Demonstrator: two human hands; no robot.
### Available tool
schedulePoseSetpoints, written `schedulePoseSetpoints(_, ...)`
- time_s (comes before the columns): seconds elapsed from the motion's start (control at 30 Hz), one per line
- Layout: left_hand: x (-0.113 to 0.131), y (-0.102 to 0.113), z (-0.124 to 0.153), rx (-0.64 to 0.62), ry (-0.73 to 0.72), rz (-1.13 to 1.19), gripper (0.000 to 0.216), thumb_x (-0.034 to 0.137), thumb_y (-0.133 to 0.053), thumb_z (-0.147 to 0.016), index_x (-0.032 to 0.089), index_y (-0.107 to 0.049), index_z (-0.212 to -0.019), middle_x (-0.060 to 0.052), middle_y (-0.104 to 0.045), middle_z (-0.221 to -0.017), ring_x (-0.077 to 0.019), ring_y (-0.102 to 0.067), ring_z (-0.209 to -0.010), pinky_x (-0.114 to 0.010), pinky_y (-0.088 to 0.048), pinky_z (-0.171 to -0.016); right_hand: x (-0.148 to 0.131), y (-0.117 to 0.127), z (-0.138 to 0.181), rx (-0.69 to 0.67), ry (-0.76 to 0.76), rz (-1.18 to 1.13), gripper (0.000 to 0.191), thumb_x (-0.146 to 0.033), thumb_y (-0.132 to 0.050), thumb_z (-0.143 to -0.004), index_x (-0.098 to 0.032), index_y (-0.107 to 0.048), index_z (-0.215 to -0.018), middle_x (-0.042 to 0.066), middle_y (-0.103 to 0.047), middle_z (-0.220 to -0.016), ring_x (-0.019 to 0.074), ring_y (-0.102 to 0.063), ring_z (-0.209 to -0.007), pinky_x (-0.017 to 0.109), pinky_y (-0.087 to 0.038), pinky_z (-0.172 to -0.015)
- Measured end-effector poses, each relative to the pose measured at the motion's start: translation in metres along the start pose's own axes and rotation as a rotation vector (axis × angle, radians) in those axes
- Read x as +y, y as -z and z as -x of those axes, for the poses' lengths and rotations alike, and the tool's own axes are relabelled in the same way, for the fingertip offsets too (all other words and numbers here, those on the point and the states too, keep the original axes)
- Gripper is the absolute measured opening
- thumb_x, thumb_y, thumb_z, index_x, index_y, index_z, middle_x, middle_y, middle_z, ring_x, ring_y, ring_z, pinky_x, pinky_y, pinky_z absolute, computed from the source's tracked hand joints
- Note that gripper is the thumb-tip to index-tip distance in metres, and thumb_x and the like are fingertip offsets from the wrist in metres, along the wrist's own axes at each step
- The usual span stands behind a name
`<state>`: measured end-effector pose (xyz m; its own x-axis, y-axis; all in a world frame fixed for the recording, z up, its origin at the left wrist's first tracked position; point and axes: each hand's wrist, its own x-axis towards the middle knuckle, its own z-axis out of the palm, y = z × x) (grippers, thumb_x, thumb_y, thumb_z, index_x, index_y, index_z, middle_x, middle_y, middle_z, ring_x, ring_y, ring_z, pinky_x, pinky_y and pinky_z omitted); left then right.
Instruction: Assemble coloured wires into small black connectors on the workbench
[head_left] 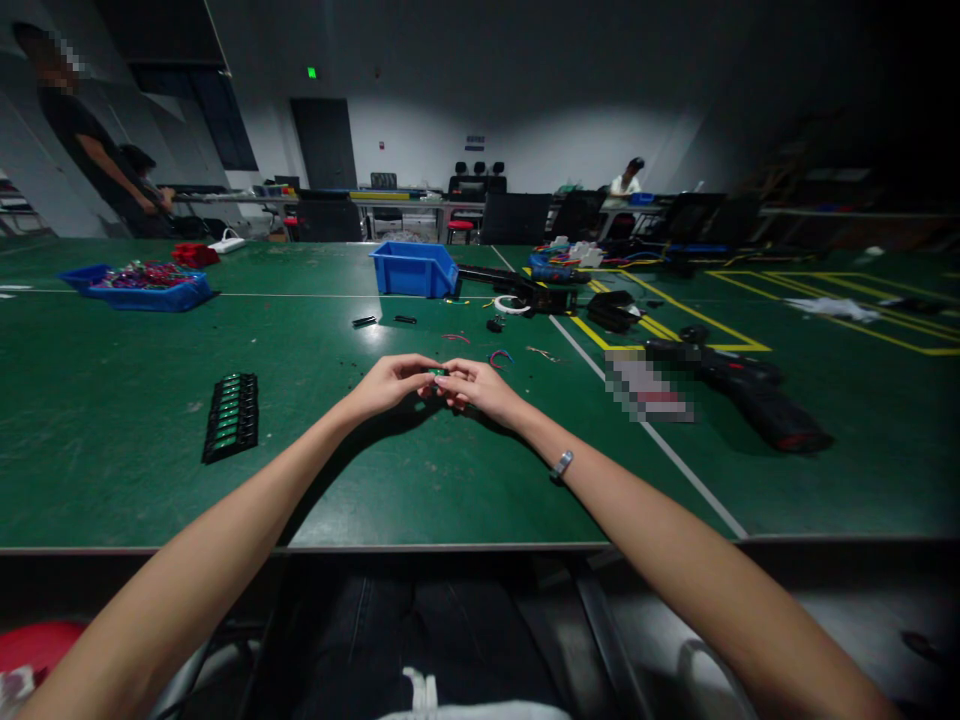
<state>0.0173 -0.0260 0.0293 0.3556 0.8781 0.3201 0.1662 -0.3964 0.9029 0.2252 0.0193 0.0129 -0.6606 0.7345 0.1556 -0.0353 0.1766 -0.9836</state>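
Observation:
My left hand [390, 383] and my right hand [484, 390] meet above the middle of the green table. Both are closed, with a small green piece [437, 372] pinched between their fingertips. The fingers cover most of it, so its exact kind cannot be made out. To the left lies a black slotted holder [231, 415] with a column of similar green pieces in it. Beyond my hands are two short black strips [406, 320], a few loose red and blue wires [500, 358] and a small black part [495, 324].
A blue bin [415, 270] stands at the back centre, and a blue tray [154, 293] of colourful small parts at the left. On the right rest a black power-tool-like object [739, 385] and a white ring [511, 304]. Other people are farther off.

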Motion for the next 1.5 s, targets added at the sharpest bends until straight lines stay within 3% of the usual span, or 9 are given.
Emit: schedulePoseSetpoints(1.5,0.0013,0.0005,0.0021,0.017,0.059,0.065,0.042,0.035,-0.068,-0.086,0.013,-0.069,-0.122,-0.008,-0.072,-0.093,-0.0150,-0.063,-0.077,-0.029,-0.050,-0.077,-0.0034,-0.0026,0.0007,0.012,-0.004,-0.008,0.039,-0.051,-0.073,-0.081,-0.017,-0.066,-0.101,0.004,-0.068,-0.085,0.0101,-0.058,-0.061,0.020,-0.041,-0.048)
